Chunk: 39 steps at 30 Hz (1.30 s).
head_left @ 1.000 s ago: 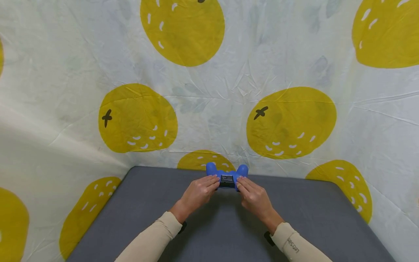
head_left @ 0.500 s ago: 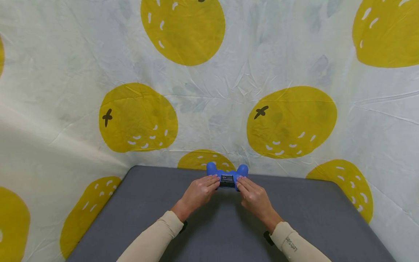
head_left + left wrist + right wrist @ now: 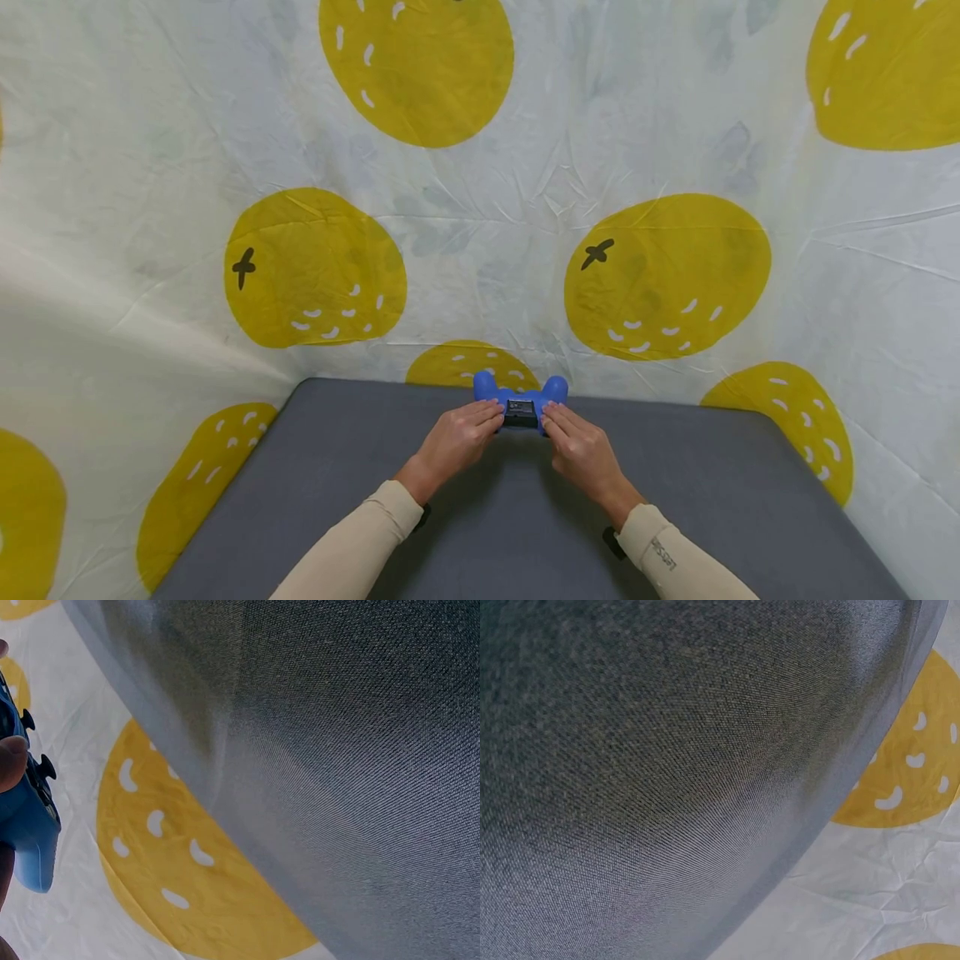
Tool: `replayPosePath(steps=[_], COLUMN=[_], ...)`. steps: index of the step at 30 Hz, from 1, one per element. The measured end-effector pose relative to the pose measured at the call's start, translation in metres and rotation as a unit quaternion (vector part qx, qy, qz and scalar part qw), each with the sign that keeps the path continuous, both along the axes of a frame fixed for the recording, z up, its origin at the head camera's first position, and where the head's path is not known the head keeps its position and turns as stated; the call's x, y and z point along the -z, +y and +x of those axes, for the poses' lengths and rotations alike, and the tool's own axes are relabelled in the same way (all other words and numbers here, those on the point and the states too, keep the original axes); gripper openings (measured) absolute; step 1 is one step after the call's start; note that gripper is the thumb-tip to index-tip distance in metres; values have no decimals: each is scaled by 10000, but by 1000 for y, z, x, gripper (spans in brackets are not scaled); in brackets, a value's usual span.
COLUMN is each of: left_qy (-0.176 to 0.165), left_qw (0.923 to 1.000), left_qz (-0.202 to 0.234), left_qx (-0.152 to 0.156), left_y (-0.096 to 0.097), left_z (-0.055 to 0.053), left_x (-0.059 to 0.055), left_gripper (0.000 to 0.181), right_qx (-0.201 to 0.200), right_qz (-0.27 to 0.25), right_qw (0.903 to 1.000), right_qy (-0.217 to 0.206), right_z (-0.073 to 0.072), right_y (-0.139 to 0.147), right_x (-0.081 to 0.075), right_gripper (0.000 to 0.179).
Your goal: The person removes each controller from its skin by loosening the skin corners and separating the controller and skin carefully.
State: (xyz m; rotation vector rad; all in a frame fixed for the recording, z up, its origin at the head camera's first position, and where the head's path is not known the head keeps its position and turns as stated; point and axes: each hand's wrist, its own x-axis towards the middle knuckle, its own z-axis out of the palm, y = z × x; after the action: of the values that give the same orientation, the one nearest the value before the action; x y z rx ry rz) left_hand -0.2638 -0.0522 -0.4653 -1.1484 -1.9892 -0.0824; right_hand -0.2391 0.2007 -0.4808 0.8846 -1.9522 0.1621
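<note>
A blue game controller (image 3: pixel 555 389) is held up above the far part of the grey table, its two grips pointing away and a dark label panel between the hands. My left hand (image 3: pixel 457 437) pinches its left side, fingers on the face turned toward the head camera. On the opposite side my right hand (image 3: pixel 588 458) holds it the same way. In the left wrist view the controller (image 3: pixel 34 851) shows at the left edge with its thumbsticks, and a thumb (image 3: pixel 10 761) presses on it. The right wrist view shows neither the hand nor the controller.
The grey cloth-covered table (image 3: pixel 337 467) spreads beneath both forearms, with rounded far corners. Behind and beside it hangs a white sheet (image 3: pixel 480 275) printed with large yellow fruit. Dark bands (image 3: pixel 613 543) sit at the wrists, by the beige sleeves (image 3: pixel 352 542).
Both hands keep the controller in nearly the same place and pose. The background shifts very slightly upward in the head view.
</note>
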Motion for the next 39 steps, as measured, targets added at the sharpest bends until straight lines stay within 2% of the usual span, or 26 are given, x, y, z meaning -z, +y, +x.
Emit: replayPosePath(steps=[3,11,23,39], left_qy=[-2,-64,-91,-72], left_qw=[10000,10000,10000,10000], left_qz=[-19,-28,-19,29], left_qx=[-6,-37,5,-14], left_y=[0,2,2,2], left_z=[-2,-4,-7,-10], left_x=[2,4,7,16], left_gripper=[34,32,34,35], right_qx=[59,-30,-98,-17], right_qz=[33,-47,-190,-197], right_qw=[9999,10000,9998,9998], right_qy=[-141,-81,35,1], right_z=[0,-6,-10,-11], right_y=[-1,1,-2,-3], right_x=[1,5,9,15], right_gripper=[28,22,33,31])
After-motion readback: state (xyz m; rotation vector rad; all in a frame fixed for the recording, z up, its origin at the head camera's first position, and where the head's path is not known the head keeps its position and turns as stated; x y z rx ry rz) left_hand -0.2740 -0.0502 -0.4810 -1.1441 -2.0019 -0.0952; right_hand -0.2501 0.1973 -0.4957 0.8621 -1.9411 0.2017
